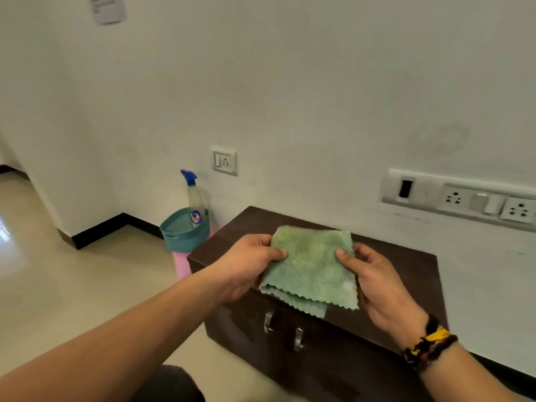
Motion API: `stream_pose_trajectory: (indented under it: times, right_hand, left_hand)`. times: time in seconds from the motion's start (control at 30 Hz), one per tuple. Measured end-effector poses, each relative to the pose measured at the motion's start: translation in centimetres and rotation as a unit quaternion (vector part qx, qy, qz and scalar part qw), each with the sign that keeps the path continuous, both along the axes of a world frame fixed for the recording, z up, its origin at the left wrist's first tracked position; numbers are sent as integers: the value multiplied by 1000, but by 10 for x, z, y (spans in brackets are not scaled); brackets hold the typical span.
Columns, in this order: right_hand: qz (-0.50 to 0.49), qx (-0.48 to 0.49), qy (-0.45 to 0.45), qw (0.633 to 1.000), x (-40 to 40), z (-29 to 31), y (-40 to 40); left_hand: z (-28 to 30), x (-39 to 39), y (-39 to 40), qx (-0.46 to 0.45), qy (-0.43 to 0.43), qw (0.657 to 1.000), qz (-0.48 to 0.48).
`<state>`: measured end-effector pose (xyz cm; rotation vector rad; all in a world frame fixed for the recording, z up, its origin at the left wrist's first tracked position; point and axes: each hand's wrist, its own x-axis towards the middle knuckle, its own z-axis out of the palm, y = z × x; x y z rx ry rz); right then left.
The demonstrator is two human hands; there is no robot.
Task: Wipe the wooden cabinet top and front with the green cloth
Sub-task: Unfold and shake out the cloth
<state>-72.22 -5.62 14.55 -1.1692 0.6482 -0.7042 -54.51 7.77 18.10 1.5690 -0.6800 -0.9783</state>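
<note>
Overhead, both hands pinch the folded green cloth point(311, 268) above the wooden cabinet point(406, 265): left hand point(246, 265) and right hand point(374, 282) at opposite edges. Cloth looks light, soft, floppy; best gripped bunched in one palm. Teal basket point(184, 233) holds a spray bottle point(195, 198).
</note>
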Motion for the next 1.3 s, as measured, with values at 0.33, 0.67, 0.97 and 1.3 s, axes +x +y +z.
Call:
stream_pose_trajectory:
  times: [0.33,0.67,0.97,1.3]
  right_hand:
    - [31,8,-113,993,99,55,-13]
    - [84,132,-95,983,144,28,-28]
    - [83,-18,-227,970,179,31,-35]
    - [109,-153,-119,975,198,18,-52]
  left_hand:
    - [47,107,-15,-188,74,979,1]
    - [15,165,-19,-197,-127,972,-12]
    - [49,176,-19,-290,-272,917,-37]
    - [39,193,-28,-247,-338,908,-1]
